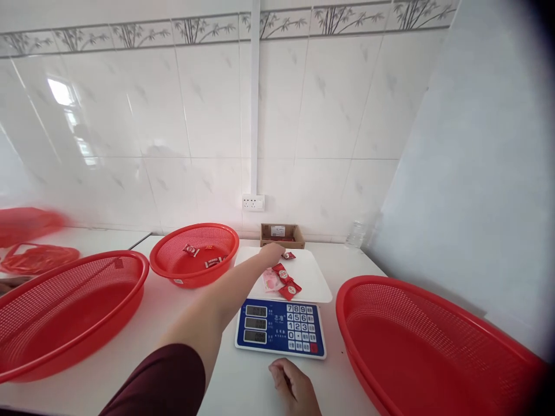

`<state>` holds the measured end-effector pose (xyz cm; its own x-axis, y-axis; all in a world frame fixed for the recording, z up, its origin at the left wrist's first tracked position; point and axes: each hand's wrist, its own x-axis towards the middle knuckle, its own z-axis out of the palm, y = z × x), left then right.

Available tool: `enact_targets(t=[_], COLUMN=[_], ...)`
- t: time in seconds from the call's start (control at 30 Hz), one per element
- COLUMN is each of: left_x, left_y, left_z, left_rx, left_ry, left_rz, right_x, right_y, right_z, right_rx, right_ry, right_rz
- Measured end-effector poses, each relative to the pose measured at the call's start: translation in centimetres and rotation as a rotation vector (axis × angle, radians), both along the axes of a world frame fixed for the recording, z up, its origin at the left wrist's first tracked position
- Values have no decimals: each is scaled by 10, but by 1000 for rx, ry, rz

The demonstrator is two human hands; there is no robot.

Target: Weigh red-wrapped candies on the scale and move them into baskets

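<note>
My left hand (272, 253) reaches out over the white platform (313, 276) of a blue electronic scale (280, 327). Its fingers are bunched at a small red packet (288, 255) on the platform's far edge. Two more red packets (289, 289) lie nearer me on the platform, beside a pinkish clear wrapper (269, 281). My right hand (295, 384) rests on the white table just in front of the scale, fingers curled, nothing seen in it. A small red mesh basket (195, 227) left of the scale holds a few red packets (191, 250).
A large red mesh basket (93, 263) sits at the left and another (433, 296) at the right. A cardboard box (281, 234) and a clear bottle (356, 234) stand against the tiled wall, under a socket (252, 202). Red plastic bags (39, 258) lie far left.
</note>
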<state>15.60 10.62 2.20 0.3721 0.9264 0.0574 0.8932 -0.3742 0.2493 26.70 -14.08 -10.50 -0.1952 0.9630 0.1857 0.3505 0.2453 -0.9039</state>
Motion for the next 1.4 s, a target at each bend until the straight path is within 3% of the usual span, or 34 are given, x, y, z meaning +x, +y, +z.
enact_targets(t=[0.3,0.53,0.73,1.03,1.4], left_x=[-51,-75,-61,-17,-18], left_y=[-10,-43,-66,-76,-51], left_z=[0,-7,-8,-7,-17], left_rx=[17,12,19,-26,7], left_ry=[-210,-222,-151,-123,-80], left_rz=[171,225,75,-242,-144], right_x=[-1,1,4,9,8], right_y=[0,0,-3,-6,-2], right_z=[-5,-7,2,13,6], right_rx=[-53,-62,-79,-109,-167], right_ry=[97,109,110,91,99], right_rz=[-43,-19,-11,50,66])
